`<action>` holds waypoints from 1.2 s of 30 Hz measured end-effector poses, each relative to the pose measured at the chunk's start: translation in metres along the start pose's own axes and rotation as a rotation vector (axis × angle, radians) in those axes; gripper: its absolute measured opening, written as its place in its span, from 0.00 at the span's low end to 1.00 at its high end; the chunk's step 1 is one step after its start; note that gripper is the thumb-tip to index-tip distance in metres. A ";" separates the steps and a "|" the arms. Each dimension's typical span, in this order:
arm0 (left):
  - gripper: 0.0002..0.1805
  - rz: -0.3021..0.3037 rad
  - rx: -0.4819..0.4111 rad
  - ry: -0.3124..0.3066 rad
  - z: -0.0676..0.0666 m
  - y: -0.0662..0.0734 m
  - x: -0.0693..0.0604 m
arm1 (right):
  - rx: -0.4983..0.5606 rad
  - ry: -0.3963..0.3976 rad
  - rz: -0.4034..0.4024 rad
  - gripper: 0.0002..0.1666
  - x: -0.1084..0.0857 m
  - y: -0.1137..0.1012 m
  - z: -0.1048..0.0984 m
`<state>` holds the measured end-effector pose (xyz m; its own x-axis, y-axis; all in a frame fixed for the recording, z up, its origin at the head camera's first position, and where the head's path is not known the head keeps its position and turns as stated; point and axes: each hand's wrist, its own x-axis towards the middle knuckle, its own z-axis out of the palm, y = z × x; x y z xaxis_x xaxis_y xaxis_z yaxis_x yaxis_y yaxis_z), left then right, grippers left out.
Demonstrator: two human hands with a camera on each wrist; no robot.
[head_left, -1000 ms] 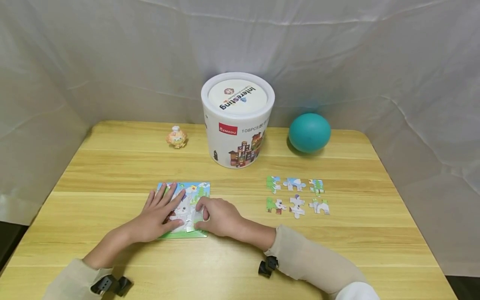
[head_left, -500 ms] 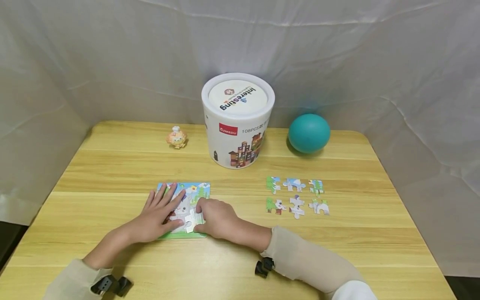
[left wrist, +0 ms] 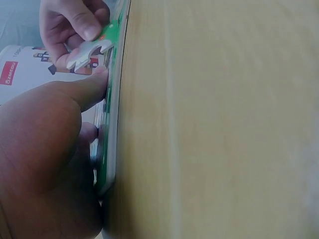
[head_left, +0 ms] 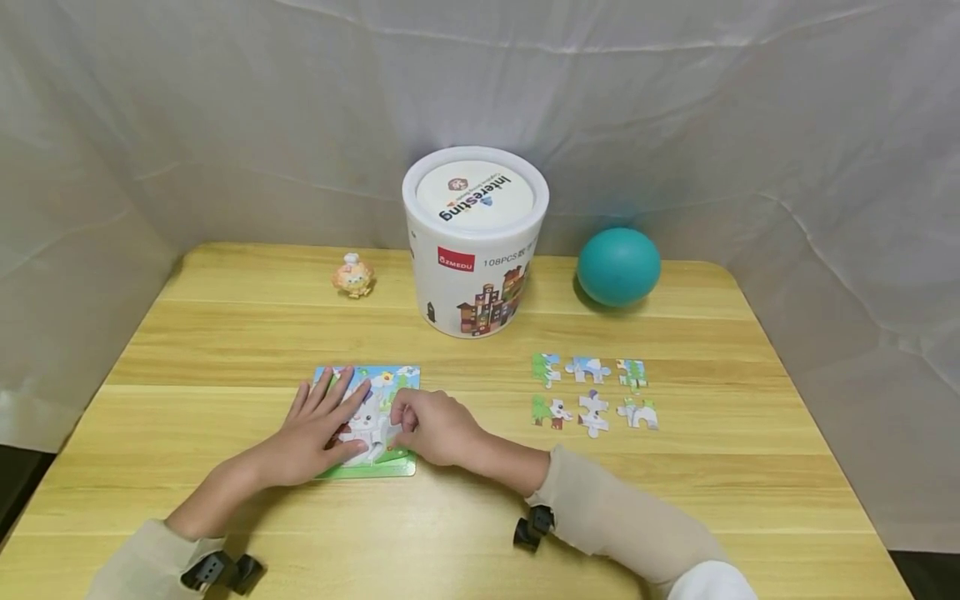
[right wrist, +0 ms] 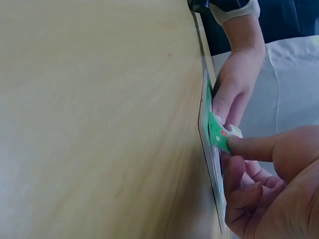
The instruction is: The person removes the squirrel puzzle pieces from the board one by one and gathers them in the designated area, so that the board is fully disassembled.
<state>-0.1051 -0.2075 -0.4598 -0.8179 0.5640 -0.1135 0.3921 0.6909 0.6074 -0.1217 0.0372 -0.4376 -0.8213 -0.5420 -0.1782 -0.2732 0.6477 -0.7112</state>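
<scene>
A jigsaw puzzle (head_left: 367, 472) with a white animal picture lies in its green-and-blue board on the table, left of centre. My left hand (head_left: 315, 429) rests flat over its left part, fingers spread. At the lower right of the board, my right hand (head_left: 442, 425) pinches a puzzle piece (right wrist: 218, 132) between thumb and fingers. The left wrist view shows this green-and-white piece (left wrist: 92, 50) tilted, one side raised off the board, near my left thumb. Part of the picture is hidden under both hands.
Several loose puzzle pieces (head_left: 592, 408) lie in two rows right of the board. Behind stand a white lidded bucket (head_left: 480, 250), a teal ball (head_left: 619, 267) and a small chick figurine (head_left: 353, 276). Grey cloth (head_left: 300, 125) walls the back and sides of the table.
My right hand has shifted slightly, and the piece it pinches has changed its tilt; half a second ago its face shone white with glare. My left hand has stayed in place.
</scene>
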 end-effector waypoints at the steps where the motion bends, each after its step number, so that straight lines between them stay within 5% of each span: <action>1: 0.43 -0.003 0.005 -0.002 0.000 0.000 0.000 | 0.027 -0.002 0.004 0.11 -0.001 0.001 -0.002; 12: 0.44 -0.011 0.031 -0.014 0.002 0.000 0.000 | 0.274 -0.059 0.018 0.05 -0.026 0.038 -0.048; 24: 0.44 -0.019 0.022 -0.017 0.001 -0.001 0.000 | 0.248 -0.065 0.080 0.08 -0.099 0.100 -0.116; 36: 0.44 -0.028 0.040 -0.019 0.002 -0.001 0.001 | 0.260 -0.058 0.155 0.10 -0.174 0.155 -0.156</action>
<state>-0.1055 -0.2069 -0.4627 -0.8208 0.5525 -0.1452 0.3861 0.7238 0.5719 -0.0996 0.3151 -0.4104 -0.8114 -0.4815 -0.3314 -0.0030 0.5704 -0.8214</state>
